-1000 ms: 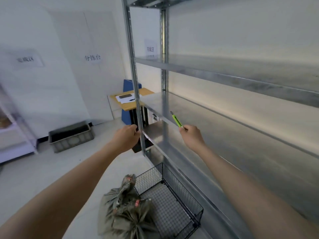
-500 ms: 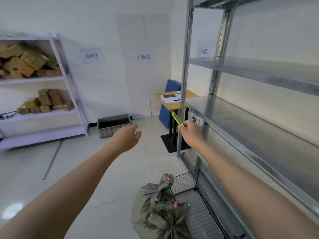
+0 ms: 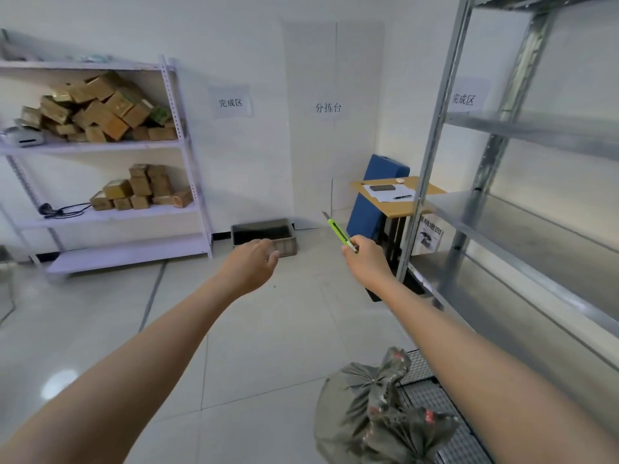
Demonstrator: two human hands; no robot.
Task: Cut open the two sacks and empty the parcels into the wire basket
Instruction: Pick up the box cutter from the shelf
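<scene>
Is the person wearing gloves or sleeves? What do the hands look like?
No gloves and no sleeves in view. The left arm and right arm are bare down to the frame edge. The left hand and right hand are bare too, with no watch or bracelet at the wrists.

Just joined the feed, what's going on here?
A person stands by the metal shelving. The right hand grips a green utility knife, and the left hand is open and empty. The tied sacks lie on the floor beside the wire basket, not yet cut.
</scene>
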